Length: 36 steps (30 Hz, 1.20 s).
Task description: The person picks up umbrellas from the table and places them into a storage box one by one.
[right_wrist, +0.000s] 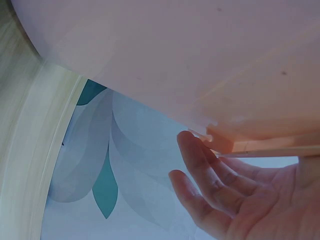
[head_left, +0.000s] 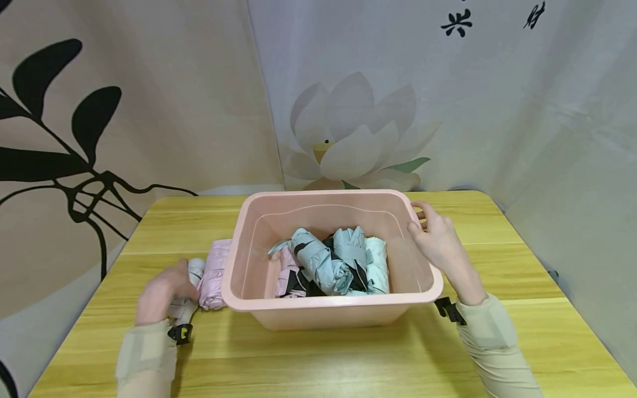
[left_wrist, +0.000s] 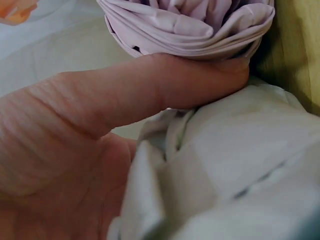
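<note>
On the left side of the table, my left hand (head_left: 166, 290) grips a pale grey rolled fabric bundle (head_left: 184, 309), which looks like a folded umbrella. The left wrist view shows the thumb lying between this grey umbrella (left_wrist: 215, 165) and a pink folded umbrella (left_wrist: 190, 25). That pink umbrella (head_left: 215, 273) stands against the left side of a pink plastic bin (head_left: 318, 315). My right hand (head_left: 438, 237) holds the bin's right rim, thumb over the edge and fingers outside. Inside the bin lie light blue umbrellas (head_left: 318, 262), a mint one (head_left: 377, 265) and a pink one (head_left: 287, 268).
The bin sits mid-table on a yellow wood-grain table (head_left: 318, 365). A printed curtain (head_left: 199, 110) hangs right behind the table's far edge. Black parts (head_left: 298, 283) show among the umbrellas in the bin.
</note>
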Each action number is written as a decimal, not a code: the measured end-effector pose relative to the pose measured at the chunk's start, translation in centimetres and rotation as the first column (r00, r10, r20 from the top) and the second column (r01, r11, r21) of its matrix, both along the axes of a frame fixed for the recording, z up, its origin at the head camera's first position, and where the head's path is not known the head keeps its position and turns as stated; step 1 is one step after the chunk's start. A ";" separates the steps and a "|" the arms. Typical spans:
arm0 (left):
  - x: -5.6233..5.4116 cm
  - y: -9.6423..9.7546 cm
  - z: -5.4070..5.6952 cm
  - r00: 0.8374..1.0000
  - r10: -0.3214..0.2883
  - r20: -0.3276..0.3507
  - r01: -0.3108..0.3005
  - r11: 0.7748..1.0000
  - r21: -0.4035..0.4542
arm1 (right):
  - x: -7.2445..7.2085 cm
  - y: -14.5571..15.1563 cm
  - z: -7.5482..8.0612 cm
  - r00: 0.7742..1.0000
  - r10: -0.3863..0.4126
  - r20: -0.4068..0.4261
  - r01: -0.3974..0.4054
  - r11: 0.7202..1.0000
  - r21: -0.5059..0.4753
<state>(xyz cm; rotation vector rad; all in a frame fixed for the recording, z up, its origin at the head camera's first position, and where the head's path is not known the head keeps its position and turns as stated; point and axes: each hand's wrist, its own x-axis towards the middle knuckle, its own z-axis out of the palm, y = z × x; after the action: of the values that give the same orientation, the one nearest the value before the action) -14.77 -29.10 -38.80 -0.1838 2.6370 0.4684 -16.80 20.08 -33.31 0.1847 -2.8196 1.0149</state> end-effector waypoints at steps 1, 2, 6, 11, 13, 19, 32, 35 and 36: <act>0.0 0.0 0.0 1.000 -0.001 0.002 0.001 1.000 -0.001 | 0.0 0.0 0.0 1.000 0.001 -0.001 -0.001 1.000 0.001; 0.0 0.0 0.0 1.000 0.001 0.008 -0.001 1.000 -0.002 | 0.0 0.0 0.0 1.000 0.001 -0.002 -0.001 1.000 0.001; 0.0 0.0 0.0 1.000 0.004 0.022 -0.004 1.000 -0.004 | 0.0 0.0 -0.1 1.000 0.004 0.000 -0.004 1.000 0.003; -0.1 0.0 0.1 1.000 0.006 0.019 -0.006 1.000 0.011 | -0.1 0.0 -0.1 1.000 0.000 -0.003 0.000 1.000 0.003; -0.1 -0.1 0.1 1.000 0.010 0.019 -0.011 1.000 0.024 | -0.1 0.0 -0.2 1.000 -0.002 -0.003 0.002 1.000 0.002; -0.2 -0.3 0.1 1.000 0.011 0.021 -0.012 0.999 0.036 | -0.1 0.1 -0.2 1.000 -0.005 0.000 0.005 1.000 -0.001; -0.5 -1.0 -0.4 0.998 -0.063 -0.024 0.064 0.997 0.038 | 0.0 0.1 -0.1 1.000 -0.004 0.002 0.004 1.000 -0.001; -0.6 -1.2 -0.4 0.998 -0.060 -0.022 0.061 0.997 0.036 | 0.0 0.0 -0.1 1.000 -0.005 0.002 0.005 1.000 -0.001; -0.5 -1.3 -0.4 0.998 -0.061 -0.021 0.061 0.998 0.035 | 0.0 0.0 -0.1 1.000 -0.005 0.003 0.005 1.000 -0.001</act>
<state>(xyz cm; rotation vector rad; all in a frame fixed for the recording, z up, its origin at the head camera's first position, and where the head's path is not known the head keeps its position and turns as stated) -15.29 -30.39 -39.17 -0.0876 2.6435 0.4991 -16.81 20.10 -33.41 0.1754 -2.8207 1.0165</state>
